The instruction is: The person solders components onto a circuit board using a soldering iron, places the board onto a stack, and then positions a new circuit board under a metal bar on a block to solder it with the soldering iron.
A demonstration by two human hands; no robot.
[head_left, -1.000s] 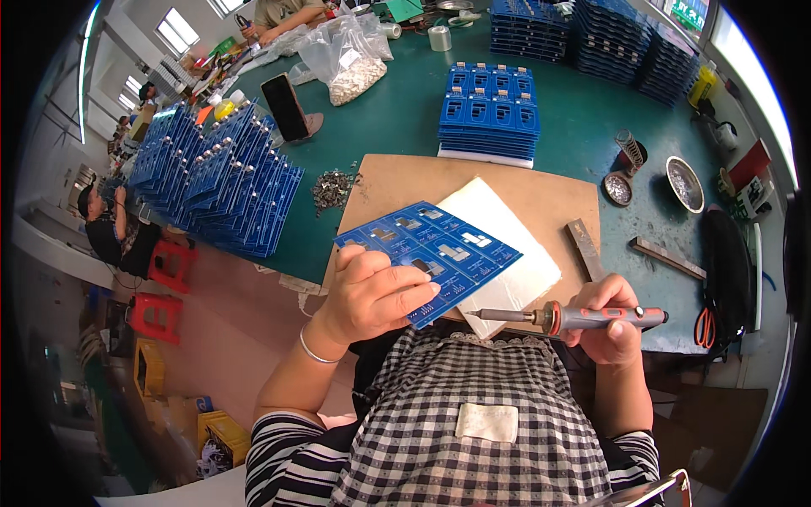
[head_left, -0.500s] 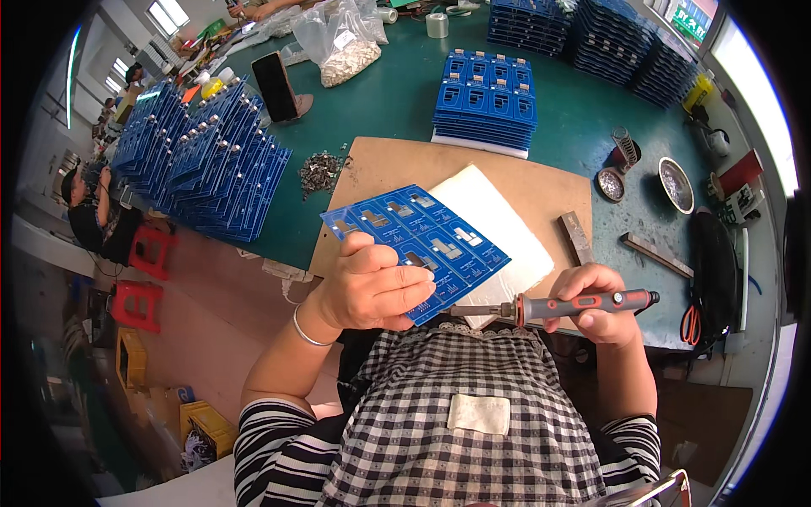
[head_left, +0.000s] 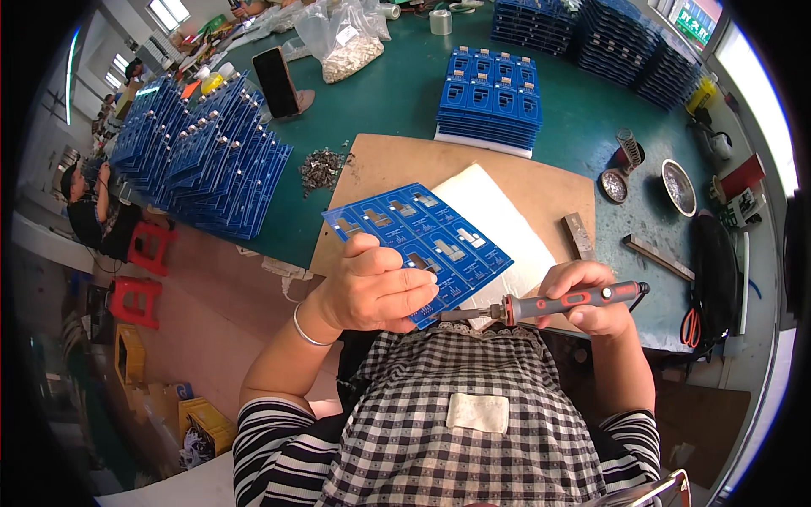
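While the metal tip of the soldering iron (head_left: pixel 530 308) stood apart from the blue circuit board panel (head_left: pixel 463 269) a second ago, I now see it at the panel's lower right edge; whether it actually touches, I cannot tell from here. Since half a second ago, the iron's rear end has tipped slightly upward, and the panel has hardly changed its slant. It is held tilted, overlapping a pale sheet (head_left: pixel 507 221) and a brown work mat (head_left: pixel 384 165) in my view.

On my feed the left hand (head_left: pixel 372 291) grips the panel's near left side, fingers curled over the face, thumb mostly hidden. The right hand (head_left: pixel 601 318) is closed around the iron's grey handle, index finger above and thumb below, its forearm rising from the lower right.
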